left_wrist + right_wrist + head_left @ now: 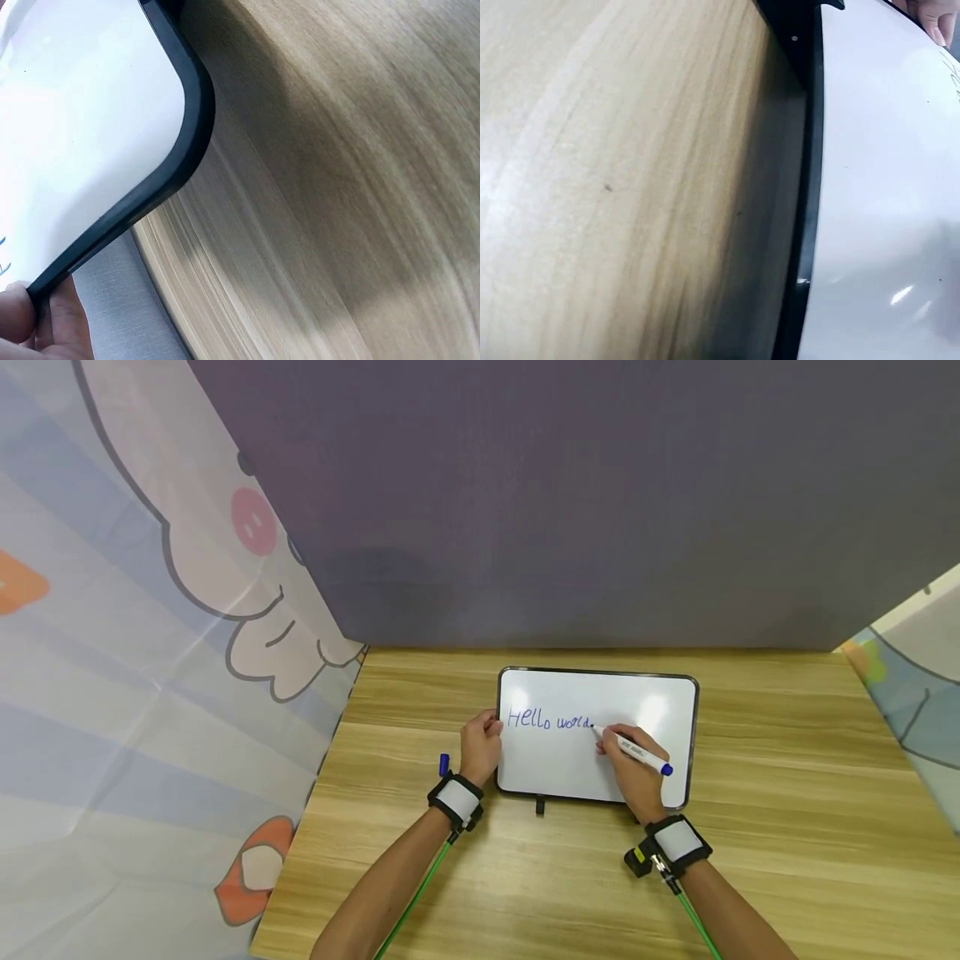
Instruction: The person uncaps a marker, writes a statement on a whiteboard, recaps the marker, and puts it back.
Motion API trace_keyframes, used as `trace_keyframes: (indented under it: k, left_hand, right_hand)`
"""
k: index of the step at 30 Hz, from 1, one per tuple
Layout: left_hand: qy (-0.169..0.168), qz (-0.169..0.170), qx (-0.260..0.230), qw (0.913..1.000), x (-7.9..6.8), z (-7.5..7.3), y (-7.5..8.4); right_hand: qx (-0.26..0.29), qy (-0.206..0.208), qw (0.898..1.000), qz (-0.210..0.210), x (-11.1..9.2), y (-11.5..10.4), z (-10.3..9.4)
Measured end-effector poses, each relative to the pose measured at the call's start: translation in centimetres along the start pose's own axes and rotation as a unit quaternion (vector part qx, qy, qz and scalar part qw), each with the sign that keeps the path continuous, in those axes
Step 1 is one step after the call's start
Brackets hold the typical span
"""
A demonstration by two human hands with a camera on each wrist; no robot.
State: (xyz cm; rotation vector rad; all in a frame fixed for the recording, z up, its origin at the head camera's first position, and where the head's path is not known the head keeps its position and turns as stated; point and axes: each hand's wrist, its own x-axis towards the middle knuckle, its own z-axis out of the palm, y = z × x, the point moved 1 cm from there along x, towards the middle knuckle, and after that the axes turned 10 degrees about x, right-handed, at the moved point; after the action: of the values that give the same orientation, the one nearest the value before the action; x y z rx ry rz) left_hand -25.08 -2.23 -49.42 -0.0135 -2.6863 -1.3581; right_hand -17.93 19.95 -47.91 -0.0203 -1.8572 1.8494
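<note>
A small whiteboard (555, 768) with a black frame stands on the table, with "Hello world" written across it in blue. My left hand (481, 747) grips its left edge, the thumb on the front and fingers (69, 322) behind, as the left wrist view shows. In my right hand (637, 785) I hold a white marker (633, 749) with a blue end, its tip at the last letter of "world". The right wrist view shows the board's lower edge and white face (877, 172), but neither the marker nor my right hand.
A blue marker cap (444, 765) stands on the wooden table (780, 777), left of the board and close to my left wrist. Black feet (540, 805) stick out below the board. Behind the table rises a grey panel (525, 527); a cartoon-printed cloth (150, 693) hangs at the left.
</note>
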Motion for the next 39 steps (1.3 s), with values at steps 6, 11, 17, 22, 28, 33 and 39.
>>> trace_keyframes:
  k: [6, 11, 17, 22, 28, 33, 39]
  left_hand:
    - [-0.002, -0.007, 0.002, 1.0, -0.01, -0.02, 0.02]
    - [-0.002, -0.007, 0.002, 1.0, -0.03, 0.05, -0.04]
    - [0.004, 0.0, 0.006, 1.0, 0.0, 0.12, -0.09]
    - [0.007, 0.002, 0.01, 0.9999, 0.09, 0.09, 0.0]
    - [0.01, 0.01, 0.012, 0.9998, 0.12, 0.0, 0.04]
    - [0.007, 0.008, 0.01, 0.9999, 0.18, 0.02, 0.02]
    - [0.008, 0.013, 0.013, 0.9998, 0.21, 0.02, 0.01]
  right_hand:
    - [0.001, 0.005, 1.0, -0.01, 0.4, -0.09, -0.22]
    - [0.007, 0.005, 1.0, -0.019, 0.47, -0.21, -0.34]
    - [0.008, 0.01, 1.0, -0.026, 0.49, -0.28, -0.25]
    - [-0.003, 0.014, 1.0, -0.017, 0.59, -0.3, -0.22]
    - [-0.009, 0.013, 1.0, -0.024, 0.74, -0.24, -0.22]
    - [-0.006, 0.012, 1.0, -0.027, 0.68, -0.16, -0.25]
    - [-0.01, 0.006, 0.999, -0.032, 0.38, 0.07, -0.29]
